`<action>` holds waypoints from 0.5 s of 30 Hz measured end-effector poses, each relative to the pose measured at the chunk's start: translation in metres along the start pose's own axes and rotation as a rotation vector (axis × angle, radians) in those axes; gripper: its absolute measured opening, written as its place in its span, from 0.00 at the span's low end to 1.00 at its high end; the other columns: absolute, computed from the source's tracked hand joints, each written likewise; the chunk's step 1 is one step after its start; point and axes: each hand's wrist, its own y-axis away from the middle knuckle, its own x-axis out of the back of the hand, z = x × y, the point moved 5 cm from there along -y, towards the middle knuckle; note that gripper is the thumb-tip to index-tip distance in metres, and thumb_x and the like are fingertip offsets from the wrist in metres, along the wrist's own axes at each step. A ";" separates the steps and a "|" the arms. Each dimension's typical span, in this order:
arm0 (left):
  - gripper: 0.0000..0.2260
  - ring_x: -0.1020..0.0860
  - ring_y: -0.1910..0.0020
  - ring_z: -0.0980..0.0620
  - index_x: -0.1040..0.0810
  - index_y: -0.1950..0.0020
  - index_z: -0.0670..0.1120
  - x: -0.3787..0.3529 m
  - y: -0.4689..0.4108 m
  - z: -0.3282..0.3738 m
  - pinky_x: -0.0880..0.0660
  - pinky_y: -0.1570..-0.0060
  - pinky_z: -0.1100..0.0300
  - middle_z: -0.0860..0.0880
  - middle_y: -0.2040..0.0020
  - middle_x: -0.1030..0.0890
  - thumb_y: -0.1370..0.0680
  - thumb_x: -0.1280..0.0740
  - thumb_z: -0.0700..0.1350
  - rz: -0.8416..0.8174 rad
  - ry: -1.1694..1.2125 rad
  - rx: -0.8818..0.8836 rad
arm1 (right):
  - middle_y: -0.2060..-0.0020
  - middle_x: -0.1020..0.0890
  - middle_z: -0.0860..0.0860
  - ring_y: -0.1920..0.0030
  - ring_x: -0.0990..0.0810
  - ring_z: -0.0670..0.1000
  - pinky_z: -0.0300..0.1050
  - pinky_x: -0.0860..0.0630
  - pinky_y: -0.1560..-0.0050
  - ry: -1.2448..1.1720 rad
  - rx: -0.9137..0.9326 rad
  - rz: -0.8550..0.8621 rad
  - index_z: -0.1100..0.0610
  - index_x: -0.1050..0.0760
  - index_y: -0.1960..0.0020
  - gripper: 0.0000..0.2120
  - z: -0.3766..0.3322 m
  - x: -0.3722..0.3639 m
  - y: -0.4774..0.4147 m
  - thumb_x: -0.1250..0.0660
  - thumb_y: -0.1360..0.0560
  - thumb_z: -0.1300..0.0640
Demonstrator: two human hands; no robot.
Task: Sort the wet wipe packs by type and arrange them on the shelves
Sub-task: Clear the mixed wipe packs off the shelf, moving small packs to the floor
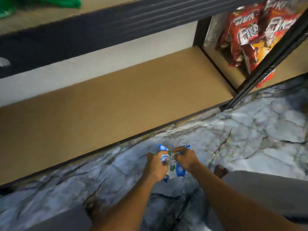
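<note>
Your left hand (155, 165) and right hand (185, 158) both have fingers curled tight around the blue wet wipe packs (180, 170), above the floor (250, 130), near the brown shelf (116, 100).

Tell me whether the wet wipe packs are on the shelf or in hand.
In hand: left hand and right hand grip the wet wipe packs over the floor, short of the shelf board.

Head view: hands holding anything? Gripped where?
Yes. The left hand wraps the middle of the wet wipe packs from their left side; the right hand grips their upper right part. Pack count unclear.
</note>
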 end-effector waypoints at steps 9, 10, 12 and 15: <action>0.13 0.18 0.57 0.46 0.21 0.38 0.53 0.018 -0.009 -0.005 0.20 0.59 0.60 0.42 0.40 0.25 0.22 0.33 0.46 0.051 -0.013 -0.001 | 0.45 0.20 0.59 0.49 0.28 0.56 0.40 0.24 0.57 -0.011 0.002 0.032 0.43 0.18 0.62 0.14 -0.007 0.024 -0.010 0.36 0.26 0.60; 0.12 0.19 0.56 0.48 0.21 0.39 0.53 0.028 -0.007 0.001 0.21 0.59 0.63 0.44 0.40 0.23 0.22 0.34 0.47 0.061 -0.007 -0.022 | 0.45 0.21 0.60 0.54 0.29 0.53 0.34 0.27 0.67 -0.037 0.016 0.055 0.44 0.18 0.61 0.14 -0.018 0.031 -0.004 0.35 0.26 0.60; 0.12 0.20 0.47 0.51 0.21 0.39 0.53 0.056 0.006 0.029 0.24 0.51 0.62 0.48 0.39 0.21 0.21 0.34 0.47 0.093 0.014 -0.092 | 0.51 0.20 0.58 0.60 0.29 0.49 0.30 0.32 0.73 -0.085 0.089 0.104 0.48 0.17 0.57 0.10 -0.057 0.048 0.018 0.34 0.26 0.61; 0.11 0.21 0.46 0.53 0.21 0.39 0.50 0.104 0.036 0.085 0.27 0.46 0.63 0.52 0.45 0.19 0.21 0.34 0.45 0.151 0.101 -0.222 | 0.58 0.18 0.51 0.56 0.23 0.49 0.36 0.28 0.61 -0.167 0.293 0.174 0.55 0.18 0.53 0.07 -0.128 0.073 0.064 0.35 0.24 0.62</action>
